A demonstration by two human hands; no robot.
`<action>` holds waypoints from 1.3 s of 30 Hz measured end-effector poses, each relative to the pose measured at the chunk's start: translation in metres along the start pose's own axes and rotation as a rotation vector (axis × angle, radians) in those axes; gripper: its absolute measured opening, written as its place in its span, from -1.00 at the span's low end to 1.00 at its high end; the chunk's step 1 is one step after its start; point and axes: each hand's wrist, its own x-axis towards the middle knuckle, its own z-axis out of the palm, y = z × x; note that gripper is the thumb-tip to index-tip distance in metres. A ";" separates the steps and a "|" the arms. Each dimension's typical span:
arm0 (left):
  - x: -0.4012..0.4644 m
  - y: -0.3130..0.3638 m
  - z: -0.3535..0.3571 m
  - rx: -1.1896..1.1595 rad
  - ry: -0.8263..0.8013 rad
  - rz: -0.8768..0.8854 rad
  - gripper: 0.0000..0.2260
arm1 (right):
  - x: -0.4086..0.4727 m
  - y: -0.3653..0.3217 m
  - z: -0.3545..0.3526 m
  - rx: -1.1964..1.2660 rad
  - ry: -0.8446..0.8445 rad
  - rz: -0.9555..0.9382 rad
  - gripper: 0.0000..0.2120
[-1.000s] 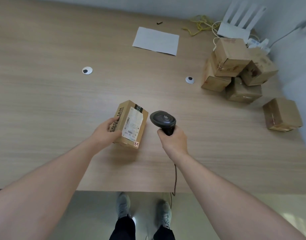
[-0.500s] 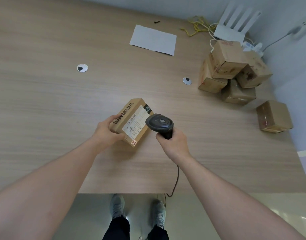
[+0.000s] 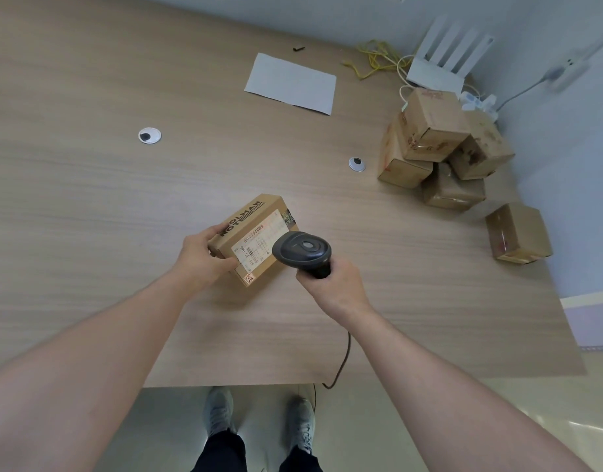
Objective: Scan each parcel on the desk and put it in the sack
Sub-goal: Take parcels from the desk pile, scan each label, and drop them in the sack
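Near the desk (image 3: 88,206) front edge: left hand (image 3: 204,258) grips cardboard parcel (image 3: 250,233), label up; right hand (image 3: 335,287) wraps the barcode scanner (image 3: 301,250) over it. Aim squarely at the barcode, hold parcel steady. Sack not visible.

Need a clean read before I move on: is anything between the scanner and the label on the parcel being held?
Nothing visible. The right hand holds the scanner just over the label on the parcel, which the left hand grips at its left end; the left thumb sits at the label's near corner.
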 end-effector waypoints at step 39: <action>0.022 0.041 0.079 0.990 0.038 0.067 -0.02 | 0.019 -0.003 0.012 0.266 0.266 0.335 -0.84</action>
